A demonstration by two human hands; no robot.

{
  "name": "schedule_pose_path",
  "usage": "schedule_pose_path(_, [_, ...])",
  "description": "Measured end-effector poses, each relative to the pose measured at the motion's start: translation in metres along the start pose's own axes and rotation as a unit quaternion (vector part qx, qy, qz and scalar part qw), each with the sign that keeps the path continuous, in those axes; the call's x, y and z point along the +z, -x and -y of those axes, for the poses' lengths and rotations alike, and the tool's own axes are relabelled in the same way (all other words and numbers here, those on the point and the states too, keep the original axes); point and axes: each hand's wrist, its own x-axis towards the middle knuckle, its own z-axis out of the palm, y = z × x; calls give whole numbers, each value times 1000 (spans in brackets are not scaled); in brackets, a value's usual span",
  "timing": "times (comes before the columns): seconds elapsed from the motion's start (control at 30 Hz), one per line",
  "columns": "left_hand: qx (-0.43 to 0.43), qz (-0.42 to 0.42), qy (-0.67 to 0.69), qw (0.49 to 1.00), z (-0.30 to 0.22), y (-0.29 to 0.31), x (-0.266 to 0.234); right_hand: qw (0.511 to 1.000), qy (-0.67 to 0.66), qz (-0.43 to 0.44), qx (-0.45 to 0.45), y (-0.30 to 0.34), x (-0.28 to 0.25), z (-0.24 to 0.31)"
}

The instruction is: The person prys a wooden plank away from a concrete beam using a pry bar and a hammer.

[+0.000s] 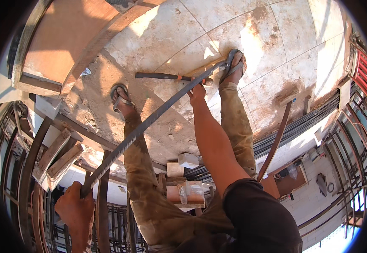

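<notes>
Long grey bar held at its near end by the left hand

The near end of the long grey bar (162, 111) is wrapped by the curled fingers of the left hand (75, 206), with no wide gap left between fingers and palm. The right hand (198, 92) is placed low by the far part of the bar, close to a dark-handled tool (156, 76); its fingers are partly hidden, so how far they are opened, and whether the bar or the tool is held by them, cannot be told.

The bar is seen as straight, narrow and dark grey, marked by small ridges or notches toward the near end and by paler scuffs along its length. It is slanted from the lower left up to the right foot (236, 65), above the left trouser leg (138, 147); whether the sandal is touched by its far tip cannot be made out. The tool's dark handle, banded in orange, is crossed by the bar near its right end. Stained pale tiles (177, 36) are spread beyond, and a bundle of thin dark rods (301, 120) is laid to the right
</notes>
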Motion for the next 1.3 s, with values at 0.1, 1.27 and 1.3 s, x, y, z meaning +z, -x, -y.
schedule_pose_path(0.1, [3, -25, -18, 1000, -7, 1, -11, 991, 45, -115, -47, -7, 19, -1])
schedule_pose_path(1.27, [-32, 185, -83, 979, -115, -1, -218, 938, 284, -114, -160, -1, -32, 52])
schedule_pose_path(1.3, [-34, 178, -84, 980, -118, 3, -217, 949, 247, -117, -156, 5, -44, 46])
